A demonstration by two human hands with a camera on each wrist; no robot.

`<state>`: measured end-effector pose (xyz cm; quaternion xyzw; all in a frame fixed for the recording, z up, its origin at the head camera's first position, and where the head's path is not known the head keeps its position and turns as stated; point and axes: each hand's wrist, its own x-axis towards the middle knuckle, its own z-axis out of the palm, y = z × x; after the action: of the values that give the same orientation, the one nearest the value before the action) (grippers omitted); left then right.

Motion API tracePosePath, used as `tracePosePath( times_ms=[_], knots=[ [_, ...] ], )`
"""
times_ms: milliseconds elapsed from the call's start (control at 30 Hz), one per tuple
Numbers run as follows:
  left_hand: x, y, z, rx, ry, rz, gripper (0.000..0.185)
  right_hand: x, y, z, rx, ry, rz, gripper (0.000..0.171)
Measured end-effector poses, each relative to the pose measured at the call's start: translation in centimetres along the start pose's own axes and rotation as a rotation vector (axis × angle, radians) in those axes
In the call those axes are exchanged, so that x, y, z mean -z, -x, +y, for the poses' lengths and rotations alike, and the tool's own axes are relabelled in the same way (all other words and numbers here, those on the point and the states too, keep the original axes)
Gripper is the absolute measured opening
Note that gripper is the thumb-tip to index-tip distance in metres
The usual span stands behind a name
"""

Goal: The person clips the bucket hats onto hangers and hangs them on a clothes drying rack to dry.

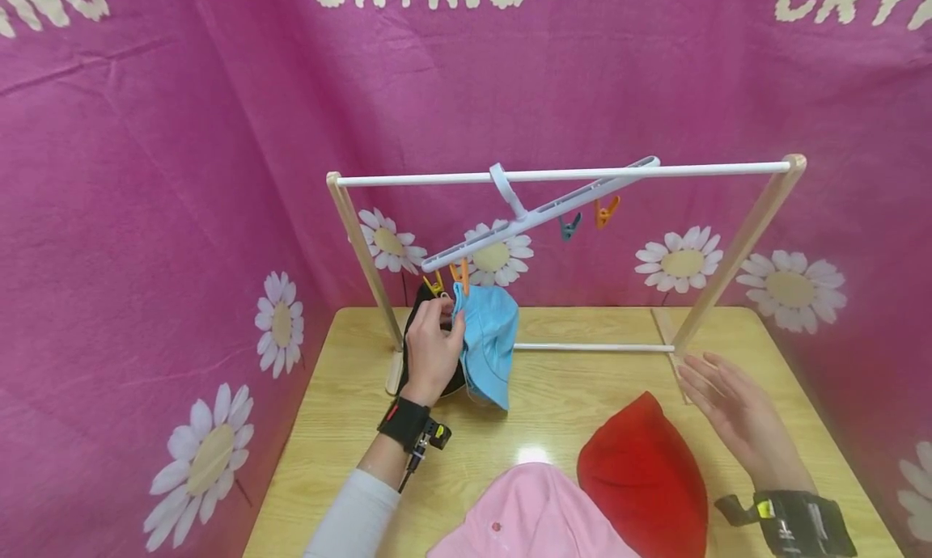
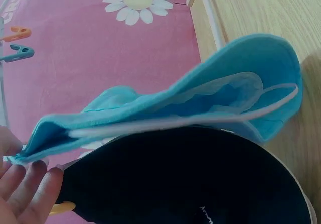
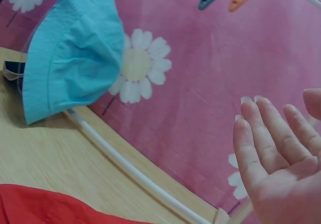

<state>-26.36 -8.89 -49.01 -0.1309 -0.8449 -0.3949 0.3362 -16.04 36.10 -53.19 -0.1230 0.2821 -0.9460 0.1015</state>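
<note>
A light wooden table [image 1: 349, 429] carries a small drying rack [image 1: 553, 172] whose wooden feet stand on the board at about ten and two o'clock, joined by a white lower rail [image 1: 593, 348] running across the far half. At about five o'clock, a red hat [image 1: 644, 473] lies flat on the wood, touching a pink cap [image 1: 535, 517] at six o'clock, at the near edge.

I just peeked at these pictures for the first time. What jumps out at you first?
The bright pink daisy cloth fills the whole background. In front of it, a blue hat hangs clipped to a tilted white hanger on a wooden rack, and the left hand touches its top edge. On the table, a red hat lies beside the open right hand.
</note>
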Motion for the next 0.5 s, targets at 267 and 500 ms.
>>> tracePosePath(
  times_ms=[267,500],
  knots=[
    [0.9,0.4,0.6,-0.001,0.011,-0.025,0.025,0.7,2.7,-0.5,0.030,-0.132,-0.012,0.047],
    [2.1,1.3,0.9,-0.020,0.038,-0.015,0.025,1.4,4.5,-0.7,0.034,-0.150,-0.003,0.049]
  ],
)
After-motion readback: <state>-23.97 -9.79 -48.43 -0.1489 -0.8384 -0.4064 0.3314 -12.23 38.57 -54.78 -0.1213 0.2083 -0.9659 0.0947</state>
